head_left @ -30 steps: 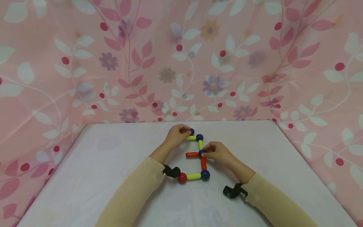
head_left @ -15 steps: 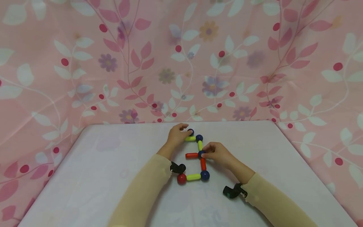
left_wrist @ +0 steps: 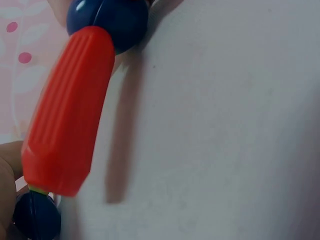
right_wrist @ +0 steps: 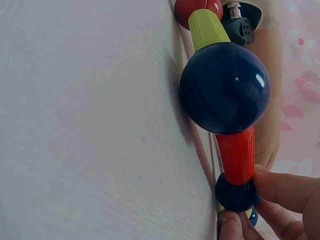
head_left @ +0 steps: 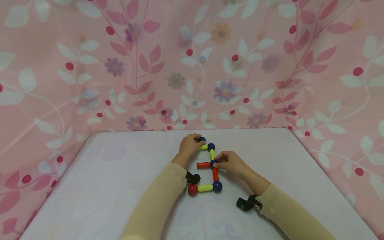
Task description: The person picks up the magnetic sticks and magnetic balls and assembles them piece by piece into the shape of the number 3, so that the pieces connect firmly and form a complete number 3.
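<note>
A figure of magnetic rods and balls lies toward the far side of the table. My left hand [head_left: 189, 145] pinches the farthest blue ball [head_left: 202, 139] between thumb and fingers, at the yellow-green rod [head_left: 204, 147]. My right hand [head_left: 231, 162] grips the middle blue ball [head_left: 213, 163] from the right. From that ball a red rod [head_left: 203, 165] sticks out leftward with its end free; it looms large in the left wrist view. Another red rod [right_wrist: 236, 156] runs nearer to a blue ball [right_wrist: 225, 87]. Between the middle ball and a far blue ball [head_left: 211, 146] sits a yellow-green rod [head_left: 212, 154].
At the near end a yellow-green rod [head_left: 205, 188] joins the blue ball to a red ball [head_left: 193, 190]. The wrist camera [head_left: 193, 178] on my left arm hangs close above the red ball. Behind the white table [head_left: 120, 186] hangs a pink floral cloth [head_left: 192, 66].
My left forearm has swung rightward, and the left hand has shifted slightly right and nearer, its fingers lifting off the far ball then returning to it. My right hand has stayed put.
</note>
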Tool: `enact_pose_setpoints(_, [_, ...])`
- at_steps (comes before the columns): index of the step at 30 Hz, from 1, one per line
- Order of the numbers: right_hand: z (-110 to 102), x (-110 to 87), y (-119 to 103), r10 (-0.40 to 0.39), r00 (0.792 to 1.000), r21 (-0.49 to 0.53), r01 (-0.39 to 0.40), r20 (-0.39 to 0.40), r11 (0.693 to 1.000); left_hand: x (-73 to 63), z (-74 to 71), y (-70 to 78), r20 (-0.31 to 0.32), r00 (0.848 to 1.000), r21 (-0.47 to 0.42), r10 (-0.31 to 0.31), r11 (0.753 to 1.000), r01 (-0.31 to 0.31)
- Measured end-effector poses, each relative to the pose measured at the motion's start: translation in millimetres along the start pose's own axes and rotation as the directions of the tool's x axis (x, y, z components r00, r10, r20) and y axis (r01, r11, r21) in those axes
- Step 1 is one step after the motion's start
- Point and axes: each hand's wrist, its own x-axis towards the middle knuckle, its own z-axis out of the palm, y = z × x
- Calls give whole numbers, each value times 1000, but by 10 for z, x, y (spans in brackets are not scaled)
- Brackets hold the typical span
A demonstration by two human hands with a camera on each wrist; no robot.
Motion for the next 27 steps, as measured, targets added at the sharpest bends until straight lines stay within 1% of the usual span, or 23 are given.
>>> enact_pose_setpoints(6, [3, 3, 17, -1, 1000, 5, 2, -9, 1000, -20, 23, 47, -28, 1000, 1, -9, 1000, 9])
enact_pose_setpoints(9, [8, -5, 18, -5, 1000, 11, 5, -7, 1000, -33, 26, 42, -45, 999, -26, -25, 999, 24])
enact_pose_setpoints(14, [11, -23, 10, -8, 1000, 13, 8, -4, 1000, -68, -15, 15, -71, 996, -117, -51, 992, 42])
enact_pose_setpoints(17, [8, -26, 3, -2, 1000, 11, 2, -6, 1000, -81, -61, 0, -89, 995, -155, -39, 988, 25])
enact_pose_setpoints(22, [9, -30, 1, -1, 1000, 17, 1, -6, 1000, -90, -132, -32, -122, 992, -162, 27, 986, -47])
enact_pose_setpoints(24, [11, -33, -1, -7, 1000, 18, 7, -1, 1000, -102, -151, -44, -124, 991, -170, 54, 983, -75])
enact_pose_setpoints(27, [11, -34, -5, -10, 1000, 18, 10, 4, 1000, -139, -179, -52, -117, 990, -188, 80, 977, -101])
